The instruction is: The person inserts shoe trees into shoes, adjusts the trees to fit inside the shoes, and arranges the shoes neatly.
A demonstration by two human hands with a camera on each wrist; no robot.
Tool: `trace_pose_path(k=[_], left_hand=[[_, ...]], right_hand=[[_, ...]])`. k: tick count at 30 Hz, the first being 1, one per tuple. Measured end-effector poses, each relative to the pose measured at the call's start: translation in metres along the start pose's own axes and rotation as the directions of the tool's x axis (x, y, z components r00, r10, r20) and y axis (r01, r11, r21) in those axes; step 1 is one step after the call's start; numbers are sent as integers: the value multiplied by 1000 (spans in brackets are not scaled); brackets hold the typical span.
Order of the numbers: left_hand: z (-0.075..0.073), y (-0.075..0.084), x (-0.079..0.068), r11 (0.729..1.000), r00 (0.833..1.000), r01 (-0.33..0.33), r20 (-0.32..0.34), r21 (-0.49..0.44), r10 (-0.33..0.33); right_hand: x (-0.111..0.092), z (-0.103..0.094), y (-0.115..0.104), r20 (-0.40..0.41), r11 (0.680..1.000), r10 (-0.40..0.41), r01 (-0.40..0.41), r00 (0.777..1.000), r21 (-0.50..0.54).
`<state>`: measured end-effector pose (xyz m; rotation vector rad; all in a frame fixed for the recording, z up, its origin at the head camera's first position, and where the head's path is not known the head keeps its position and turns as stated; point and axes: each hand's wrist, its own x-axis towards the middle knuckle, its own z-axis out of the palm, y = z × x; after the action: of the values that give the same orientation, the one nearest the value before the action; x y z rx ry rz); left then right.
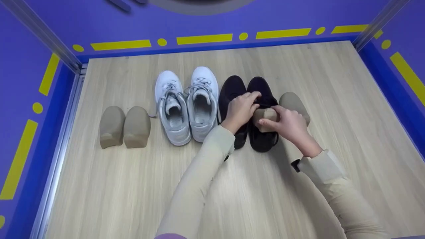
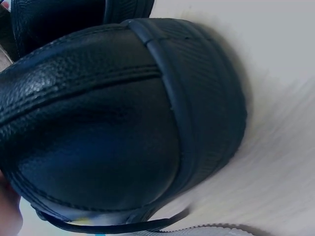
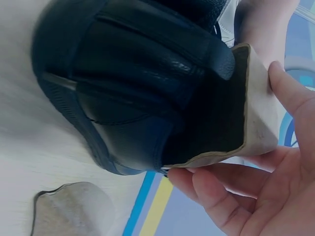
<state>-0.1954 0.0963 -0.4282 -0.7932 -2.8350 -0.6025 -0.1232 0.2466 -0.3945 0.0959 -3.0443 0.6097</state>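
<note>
My right hand [image 1: 292,124] grips a beige, hollow shoe insert [image 1: 266,114] by its blunt end, thumb on one side and fingers on the other. The insert's front reaches into the opening of the right black shoe [image 1: 263,141], hidden by the upper. In the right wrist view, its open underside faces the camera beside the dark leather heel [image 3: 128,88]. My left hand [image 1: 239,109] reaches across the left black shoe [image 1: 232,87] and pinches the right shoe's upper by the opening. A black heel [image 2: 98,132] fills much of the left wrist view.
Another beige insert [image 1: 294,105] lies just right of the black shoes. White sneakers [image 1: 179,134] with grey laces stand to their left, and two more inserts [image 1: 136,126] lie farther left. Purple-blue walls [image 1: 212,25] with yellow marks border the wood-grain surface [image 1: 109,196].
</note>
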Motion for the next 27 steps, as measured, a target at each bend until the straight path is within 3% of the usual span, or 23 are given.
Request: trace_pose_path(k=[19, 27], left_hand=[[0, -1, 1, 1000, 1000, -8, 1, -20, 8], [1, -2, -1, 1000, 1000, -13, -23, -27, 13]], right_hand=[[-3, 4, 4, -36, 999, -19, 21, 999, 48], [-2, 3, 4, -8, 999, -2, 3, 1000, 41]])
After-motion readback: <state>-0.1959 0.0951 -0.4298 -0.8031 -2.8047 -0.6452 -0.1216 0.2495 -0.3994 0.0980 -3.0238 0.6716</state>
